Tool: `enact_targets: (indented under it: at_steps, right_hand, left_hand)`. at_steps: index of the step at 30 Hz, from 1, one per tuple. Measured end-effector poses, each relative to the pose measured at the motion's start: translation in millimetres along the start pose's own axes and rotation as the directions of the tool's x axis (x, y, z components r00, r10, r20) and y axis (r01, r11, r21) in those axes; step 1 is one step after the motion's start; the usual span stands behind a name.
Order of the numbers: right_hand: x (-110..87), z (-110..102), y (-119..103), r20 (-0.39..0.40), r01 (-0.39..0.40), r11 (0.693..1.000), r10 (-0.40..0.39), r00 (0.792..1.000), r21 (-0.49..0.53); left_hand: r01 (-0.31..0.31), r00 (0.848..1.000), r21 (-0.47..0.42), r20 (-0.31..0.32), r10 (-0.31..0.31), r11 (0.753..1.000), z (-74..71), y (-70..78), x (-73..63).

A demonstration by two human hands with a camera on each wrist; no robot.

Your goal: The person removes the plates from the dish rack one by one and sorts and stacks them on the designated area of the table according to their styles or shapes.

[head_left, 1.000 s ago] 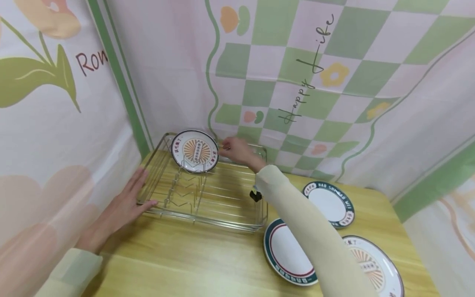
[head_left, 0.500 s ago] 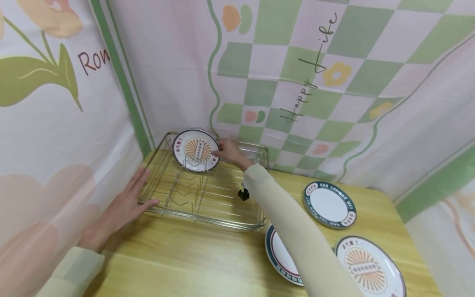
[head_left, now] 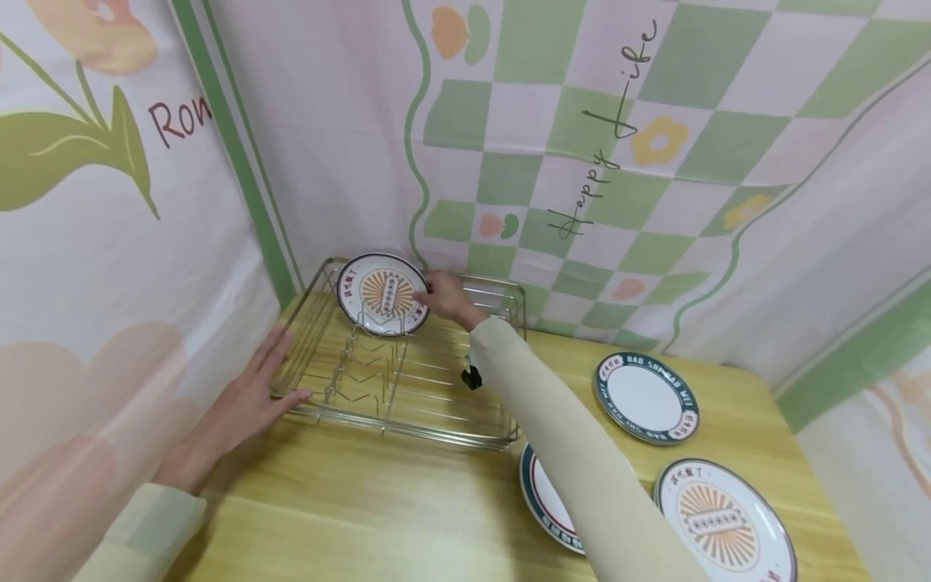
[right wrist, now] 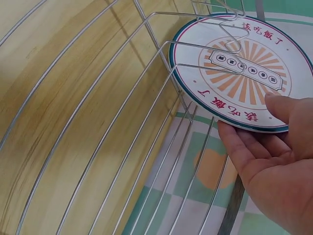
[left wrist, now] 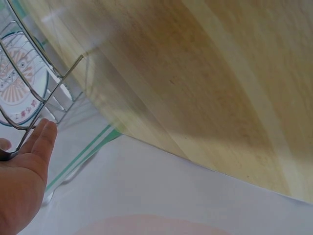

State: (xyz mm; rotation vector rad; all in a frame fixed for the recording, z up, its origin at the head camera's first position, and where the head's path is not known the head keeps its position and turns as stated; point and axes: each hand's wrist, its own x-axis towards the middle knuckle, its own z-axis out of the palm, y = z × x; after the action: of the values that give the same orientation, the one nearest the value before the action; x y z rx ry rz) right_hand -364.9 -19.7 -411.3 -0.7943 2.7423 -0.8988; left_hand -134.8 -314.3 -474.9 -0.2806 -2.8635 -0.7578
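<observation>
A white plate point(head_left: 384, 294) with an orange sunburst and a dark rim stands tilted at the back left of a metal wire dish rack point(head_left: 436, 440). My right hand point(head_left: 449, 299) pinches the plate's right edge. In the right wrist view, the thumb of that hand point(right wrist: 274, 152) lies on the face of the plate point(right wrist: 244, 98), with the fingers behind it. My left hand point(head_left: 243, 404) rests against the rack's left front corner. Its fingers lie straight along the outer side, as the left wrist view shows of the hand point(left wrist: 29, 171) beside the rack wires point(left wrist: 36, 93).
Right of the rack, a green-rimmed plate point(head_left: 647, 398), another green-rimmed plate point(head_left: 549, 493) partly under my right sleeve, and a larger sunburst plate point(head_left: 720, 517) lie on the wooden table point(head_left: 364, 517). A small black object point(head_left: 471, 377) shows by the right cuff. Patterned cloth point(head_left: 531, 186) hangs behind.
My right hand has come left onto the plate's right edge, and its thumb has moved onto the plate's face. The plate and left hand have hardly moved.
</observation>
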Motion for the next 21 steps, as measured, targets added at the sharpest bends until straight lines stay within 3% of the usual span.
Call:
enact_targets:
  at_steps: [7,21]
  right_hand:
    - [1.2,2.6,-2.1,0.005,0.029,0.998,-0.029,1.0,-0.049]
    - [-0.3,9.9,-6.7,-0.066,0.016,0.985,-0.028,0.997,-0.174]
  left_hand:
    - [-0.003,1.0,0.002,-0.002,0.003,1.0,1.6,-1.4,-0.4]
    - [-0.01,1.0,-0.007,-0.009,0.01,1.0,4.5,-5.4,2.4]
